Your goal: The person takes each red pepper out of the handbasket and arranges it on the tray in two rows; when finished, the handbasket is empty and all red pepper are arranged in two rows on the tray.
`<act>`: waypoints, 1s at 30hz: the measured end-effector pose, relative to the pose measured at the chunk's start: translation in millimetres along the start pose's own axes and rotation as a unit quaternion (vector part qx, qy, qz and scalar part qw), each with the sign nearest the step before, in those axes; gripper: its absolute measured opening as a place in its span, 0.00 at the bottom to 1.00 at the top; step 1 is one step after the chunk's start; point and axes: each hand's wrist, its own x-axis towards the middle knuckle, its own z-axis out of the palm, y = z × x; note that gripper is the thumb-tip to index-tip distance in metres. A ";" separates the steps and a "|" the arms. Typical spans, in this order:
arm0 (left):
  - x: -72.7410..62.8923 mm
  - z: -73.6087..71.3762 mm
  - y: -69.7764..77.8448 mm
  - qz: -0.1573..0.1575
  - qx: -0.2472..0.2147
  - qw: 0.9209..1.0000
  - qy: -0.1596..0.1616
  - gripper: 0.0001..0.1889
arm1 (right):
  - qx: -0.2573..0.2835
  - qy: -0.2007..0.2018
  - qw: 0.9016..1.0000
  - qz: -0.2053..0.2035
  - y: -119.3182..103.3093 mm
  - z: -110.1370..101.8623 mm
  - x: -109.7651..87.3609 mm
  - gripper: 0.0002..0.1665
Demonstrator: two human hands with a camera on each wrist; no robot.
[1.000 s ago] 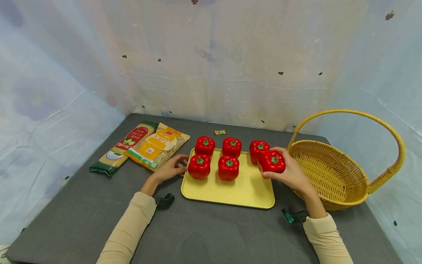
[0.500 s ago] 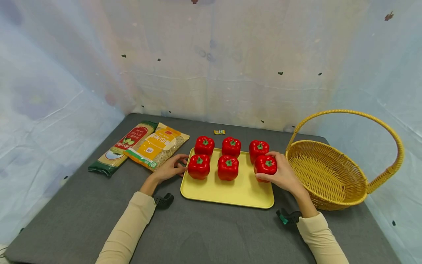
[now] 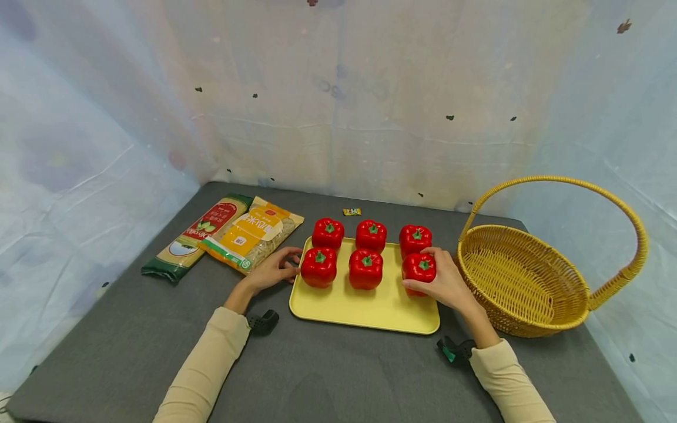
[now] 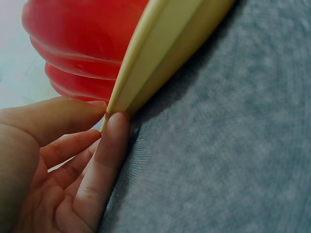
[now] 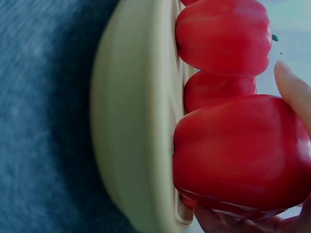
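Note:
My right hand [image 3: 446,283] holds a red bell pepper [image 3: 418,269] with a green stem over the right end of the yellow tray [image 3: 365,311]. In the right wrist view, thumb and fingers lie on opposite sides of this bell pepper [image 5: 243,155], whose base is right at the tray's floor. Three more bell peppers [image 3: 371,235] form the back row, and two others [image 3: 365,270] stand in front of them. My left hand [image 3: 270,271] pinches the tray's left rim [image 4: 127,77] between thumb and finger, close beside the front-left pepper.
A yellow wicker basket [image 3: 529,324] with a tall arched handle stands right of the tray. Two food bags, an orange one [image 3: 254,232] overlapping a green-ended one [image 3: 185,247], lie at left. A small yellow packet [image 3: 352,211] lies behind the tray on the grey table [image 3: 338,376].
My right hand has brought the bell pepper left and down, from the tray's right edge into line with the front row. The left hand has stayed at the tray's rim.

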 end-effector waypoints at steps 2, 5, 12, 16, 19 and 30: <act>0.1 -0.2 0.1 0.000 0.001 1.000 -0.001 0.27 | -0.002 0.000 1.000 0.001 0.5 0.3 -0.1 0.52; 0.0 -0.2 0.7 -0.002 0.001 1.000 -0.001 0.27 | -0.002 -0.004 1.000 0.002 0.0 -0.7 -0.1 0.51; -0.5 -0.1 0.9 -0.001 0.000 1.000 -0.001 0.27 | 0.001 -0.037 0.999 -0.012 -0.8 -8.6 -1.0 0.53; -0.6 0.2 0.4 -0.002 0.000 1.000 -0.001 0.27 | -0.004 -0.057 0.998 -0.026 0.7 -14.3 -2.5 0.56; -0.7 0.3 0.3 -0.004 0.002 1.000 0.000 0.27 | -0.010 -0.063 0.997 -0.042 2.6 -16.5 -3.1 0.56; -0.4 0.2 0.5 -0.003 -0.001 1.000 -0.001 0.28 | -0.003 -0.070 0.996 -0.060 2.7 -20.5 -3.3 0.56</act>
